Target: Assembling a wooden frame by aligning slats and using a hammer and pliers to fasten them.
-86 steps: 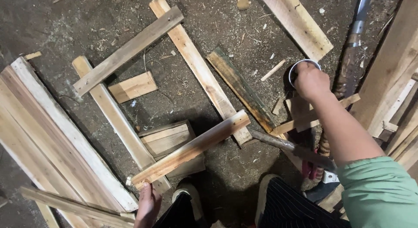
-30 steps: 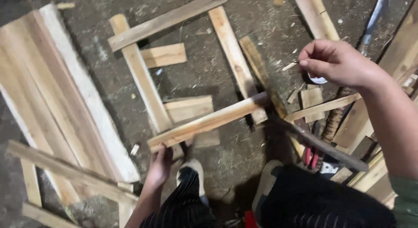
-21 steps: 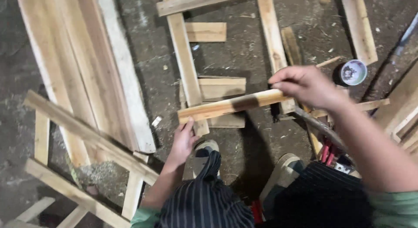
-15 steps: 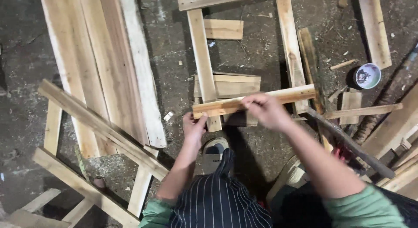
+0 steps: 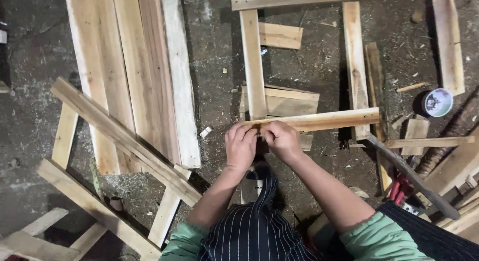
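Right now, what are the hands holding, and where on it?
Both hands, left and right, grip a wood strip at its left end.

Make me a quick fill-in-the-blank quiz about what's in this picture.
1. Both hands, left hand and right hand, grip one end of a pale ____ slat.
2. The small round white tin sits on the ____ side of the view.
3. The person's sleeves are ____.

Missing words: wooden; right; green

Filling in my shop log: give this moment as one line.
left hand: grips slat end | right hand: pinches beside it | wooden slat: lying across two floor boards | small round tin: right
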